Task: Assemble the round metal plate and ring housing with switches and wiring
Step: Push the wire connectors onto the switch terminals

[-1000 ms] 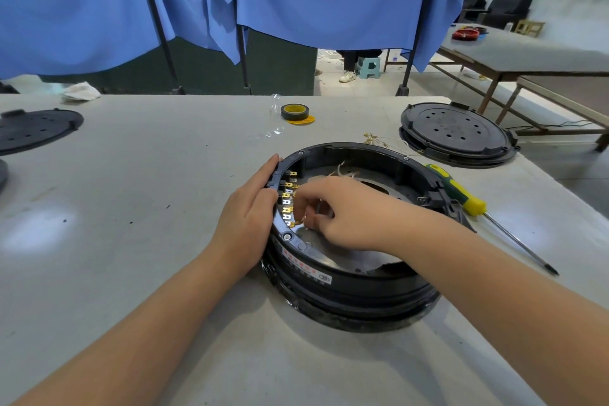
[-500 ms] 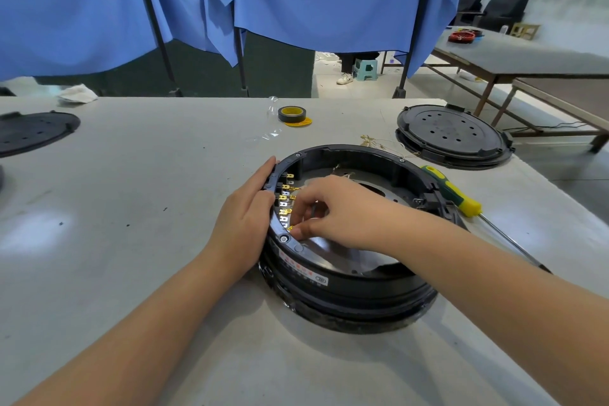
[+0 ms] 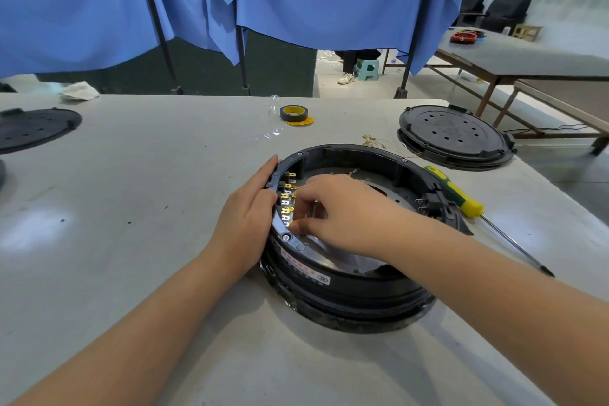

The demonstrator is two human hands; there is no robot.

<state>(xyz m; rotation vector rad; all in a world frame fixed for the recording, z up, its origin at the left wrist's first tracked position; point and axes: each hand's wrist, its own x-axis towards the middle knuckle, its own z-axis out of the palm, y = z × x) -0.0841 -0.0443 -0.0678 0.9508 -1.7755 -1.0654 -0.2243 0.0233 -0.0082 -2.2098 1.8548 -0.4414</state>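
Note:
A black ring housing stands on the grey table, with a round metal plate lying inside it. A row of brass switch terminals lines the inner left wall. My left hand grips the housing's left rim from outside, fingers curled over the edge. My right hand reaches inside, its fingertips pinching at the terminals; what it pinches is hidden by the fingers. Thin pale wires lie on the plate behind my right hand.
A yellow-green screwdriver lies right of the housing. A black perforated cover sits at the back right, another at far left. A tape roll, a small wire bundle and a crumpled cloth lie further back.
My right hand's fingers have shifted slightly along the terminal row, toward its upper end. My left hand keeps its hold on the rim.

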